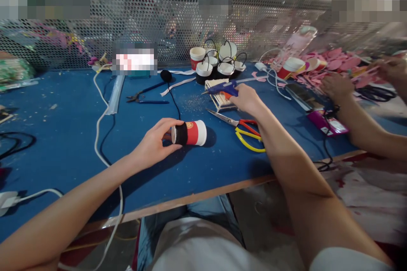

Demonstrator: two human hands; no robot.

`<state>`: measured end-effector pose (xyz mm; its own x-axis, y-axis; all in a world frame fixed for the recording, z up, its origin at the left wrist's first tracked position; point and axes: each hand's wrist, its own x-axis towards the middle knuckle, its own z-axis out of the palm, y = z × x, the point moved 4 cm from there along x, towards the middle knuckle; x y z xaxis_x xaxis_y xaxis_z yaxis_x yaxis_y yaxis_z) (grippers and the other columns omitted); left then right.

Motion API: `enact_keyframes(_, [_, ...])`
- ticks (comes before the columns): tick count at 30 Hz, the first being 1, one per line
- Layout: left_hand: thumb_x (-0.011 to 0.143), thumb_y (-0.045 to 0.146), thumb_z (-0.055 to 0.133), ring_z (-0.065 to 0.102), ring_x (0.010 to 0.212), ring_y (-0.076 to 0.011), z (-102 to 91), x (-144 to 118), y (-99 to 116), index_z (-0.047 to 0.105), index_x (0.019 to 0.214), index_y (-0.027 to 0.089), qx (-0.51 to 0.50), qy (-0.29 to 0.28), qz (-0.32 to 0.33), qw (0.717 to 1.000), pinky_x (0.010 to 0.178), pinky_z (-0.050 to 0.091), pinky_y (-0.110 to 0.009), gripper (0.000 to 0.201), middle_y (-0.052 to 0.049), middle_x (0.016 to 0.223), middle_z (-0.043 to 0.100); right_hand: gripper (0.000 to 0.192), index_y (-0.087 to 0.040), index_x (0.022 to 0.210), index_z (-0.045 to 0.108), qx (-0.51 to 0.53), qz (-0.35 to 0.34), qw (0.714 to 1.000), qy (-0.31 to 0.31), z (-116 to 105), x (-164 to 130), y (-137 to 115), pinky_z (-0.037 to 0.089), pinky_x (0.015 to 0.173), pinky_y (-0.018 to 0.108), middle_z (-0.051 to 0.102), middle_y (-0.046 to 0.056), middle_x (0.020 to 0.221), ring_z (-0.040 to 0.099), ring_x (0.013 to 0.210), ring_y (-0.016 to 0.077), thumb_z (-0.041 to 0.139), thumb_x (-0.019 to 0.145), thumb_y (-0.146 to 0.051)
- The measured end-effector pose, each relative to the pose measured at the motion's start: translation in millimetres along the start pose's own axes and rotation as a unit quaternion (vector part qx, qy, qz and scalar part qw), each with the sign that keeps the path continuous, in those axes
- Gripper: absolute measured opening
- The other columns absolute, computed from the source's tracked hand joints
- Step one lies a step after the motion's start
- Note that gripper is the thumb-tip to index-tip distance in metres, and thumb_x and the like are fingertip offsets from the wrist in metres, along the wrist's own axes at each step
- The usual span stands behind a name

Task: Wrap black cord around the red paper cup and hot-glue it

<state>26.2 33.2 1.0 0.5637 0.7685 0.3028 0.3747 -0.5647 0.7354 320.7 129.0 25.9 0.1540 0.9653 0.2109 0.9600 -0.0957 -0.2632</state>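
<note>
My left hand grips a small paper cup lying on its side on the blue table; the cup is red and white with a black band at the end I hold. My right hand reaches farther back and closes on the handle of a blue glue gun, whose nozzle points left. The gun lies over a bundle of pale sticks. Red and yellow scissors lie open between my two arms.
Finished cups with black wire handles stand at the back by a perforated metal screen. Pliers, white cables and a black cord lie to the left. Another person's hands work among pink paper shapes at the right.
</note>
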Motion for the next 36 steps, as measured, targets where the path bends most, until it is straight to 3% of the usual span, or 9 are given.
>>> enact_keyframes(4, [0.079,0.027,0.063,0.057,0.101,-0.0191,0.5,-1,1,0.048,0.122,0.023,-0.022,0.001,0.012,1.000,0.083,0.057,-0.037,0.046,-0.009,0.122,0.047,0.045,-0.010,0.105,0.054,0.179,-0.004,0.978,0.106,-12,-12,0,0.046,0.069,0.035,0.064,0.012,0.091,0.059,0.081,0.0232,0.065,0.062,-0.018])
enact_keyframes(6, [0.081,0.027,0.061,0.057,0.102,-0.0190,-0.1,0,1,0.049,0.121,0.022,-0.019,0.013,0.023,0.999,0.083,0.057,-0.036,0.042,-0.010,0.121,0.048,0.038,-0.013,0.098,0.056,0.270,-0.045,0.959,0.069,-19,-21,-11,0.046,0.065,0.033,0.064,0.008,0.088,0.058,0.076,0.0200,0.066,0.062,-0.020])
enact_keyframes(7, [0.082,0.027,0.060,0.056,0.104,-0.0193,-0.5,0,1,0.050,0.121,0.022,-0.016,0.020,0.028,0.999,0.083,0.057,-0.036,0.041,-0.011,0.121,0.049,0.033,-0.014,0.093,0.057,0.298,-0.062,0.952,0.020,-21,-27,-19,0.046,0.062,0.032,0.064,0.006,0.084,0.058,0.072,0.0186,0.067,0.064,-0.023])
enact_keyframes(10, [0.082,0.027,0.061,0.054,0.109,-0.0209,-2.0,0,2,0.050,0.120,0.021,-0.006,0.033,0.035,0.999,0.086,0.055,-0.036,0.041,-0.011,0.122,0.048,0.024,-0.015,0.080,0.061,0.321,-0.073,0.941,-0.077,-27,-48,-40,0.043,0.054,0.029,0.059,0.001,0.065,0.052,0.058,0.0147,0.066,0.070,-0.037])
enact_keyframes(13, [0.081,0.027,0.061,0.052,0.115,-0.0232,-4.1,1,2,0.050,0.120,0.020,0.021,0.038,0.039,0.998,0.089,0.054,-0.038,0.041,-0.012,0.124,0.048,0.026,-0.016,0.082,0.064,0.342,-0.119,0.927,-0.101,-28,-69,-54,0.043,0.056,0.029,0.060,0.000,0.066,0.052,0.058,0.0136,0.067,0.070,-0.039])
enact_keyframes(17, [0.081,0.025,0.062,0.051,0.117,-0.0251,-7.4,1,1,0.050,0.120,0.019,0.077,0.049,0.059,0.994,0.094,0.050,-0.041,0.041,-0.014,0.125,0.050,0.027,-0.017,0.088,0.060,0.399,-0.113,0.904,-0.100,-18,-87,-57,0.044,0.052,0.026,0.062,0.000,0.072,0.053,0.055,0.0112,0.068,0.072,-0.037])
enact_keyframes(21, [0.080,0.023,0.062,0.051,0.118,-0.0243,-8.4,1,-2,0.049,0.119,0.019,0.104,0.056,0.076,0.990,0.097,0.048,-0.041,0.041,-0.013,0.125,0.051,0.022,-0.017,0.078,0.059,0.387,-0.088,0.908,-0.133,-13,-96,-60,0.042,0.045,0.024,0.058,-0.002,0.058,0.051,0.047,0.0102,0.066,0.073,-0.037])
enact_keyframes(26, [0.081,0.021,0.062,0.051,0.117,-0.0234,-9.2,2,-5,0.048,0.119,0.020,0.115,0.069,0.082,0.988,0.097,0.047,-0.040,0.041,-0.013,0.125,0.050,0.029,-0.019,0.059,0.056,0.342,-0.071,0.918,-0.187,-14,-101,-63,0.038,0.036,0.024,0.055,-0.002,0.046,0.047,0.037,0.0100,0.065,0.073,-0.043])
enact_keyframes(36, [0.082,0.021,0.060,0.051,0.115,-0.0235,-8.9,3,-3,0.048,0.117,0.022,0.133,0.061,0.093,0.985,0.095,0.047,-0.042,0.037,-0.012,0.123,0.050,0.017,-0.021,0.074,0.065,0.320,-0.127,0.924,-0.163,-15,-101,-66,0.037,0.040,0.027,0.052,-0.003,0.044,0.046,0.041,0.0127,0.065,0.074,-0.038])
